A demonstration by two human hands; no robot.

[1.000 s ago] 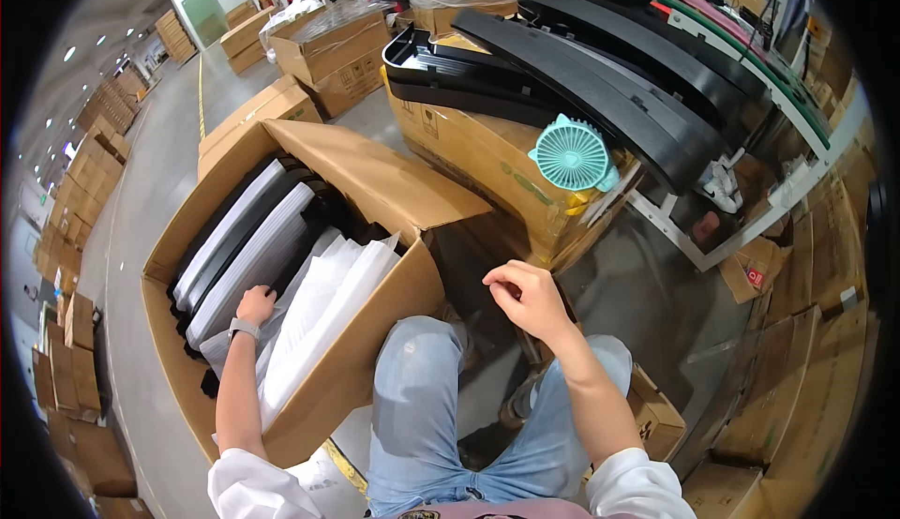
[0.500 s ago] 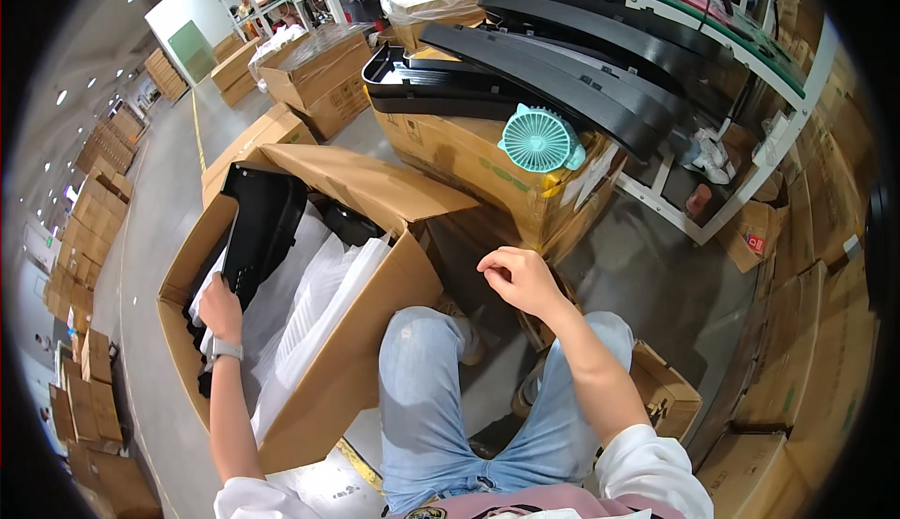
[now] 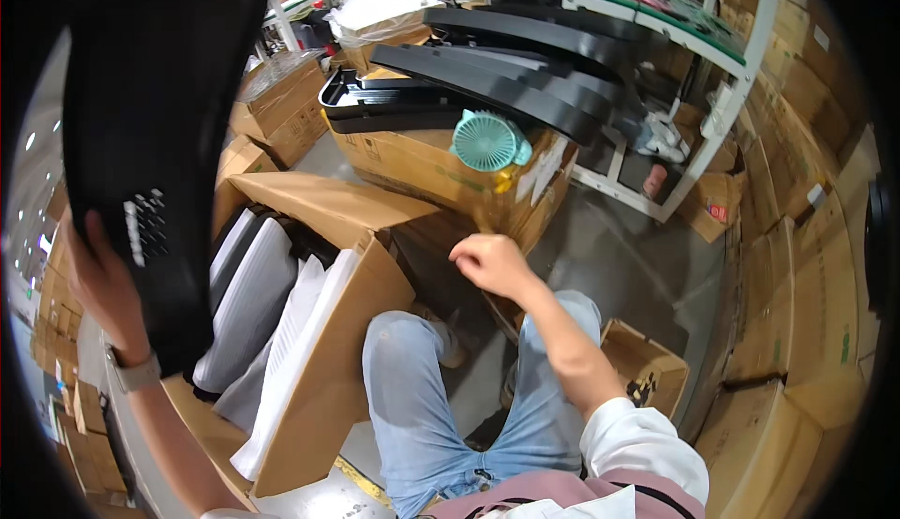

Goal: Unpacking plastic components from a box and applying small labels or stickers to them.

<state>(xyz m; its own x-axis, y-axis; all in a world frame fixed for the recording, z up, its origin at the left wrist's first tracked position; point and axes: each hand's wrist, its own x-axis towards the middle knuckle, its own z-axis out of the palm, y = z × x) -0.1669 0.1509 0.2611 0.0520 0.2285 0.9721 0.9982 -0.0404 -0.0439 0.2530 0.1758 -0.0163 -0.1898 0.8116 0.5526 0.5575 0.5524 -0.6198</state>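
Observation:
My left hand grips the edge of a long black plastic panel with small slots near its lower end. The panel is held up on the left, blurred by motion and very close to the camera. Below it stands an open cardboard box with more black panels and white foam sheets inside. My right hand hangs over my right knee, its fingers curled into a loose fist with nothing showing in them.
Beyond the box, a larger carton bears stacked black plastic shells and a teal fan. A green-topped workbench stands at the far right, with a person behind it. Cartons line the right side; a small open box sits by my leg.
My left hand has lifted the black panel out of the box and up to the left. White foam and other panels now show where it stood. My right hand stays curled.

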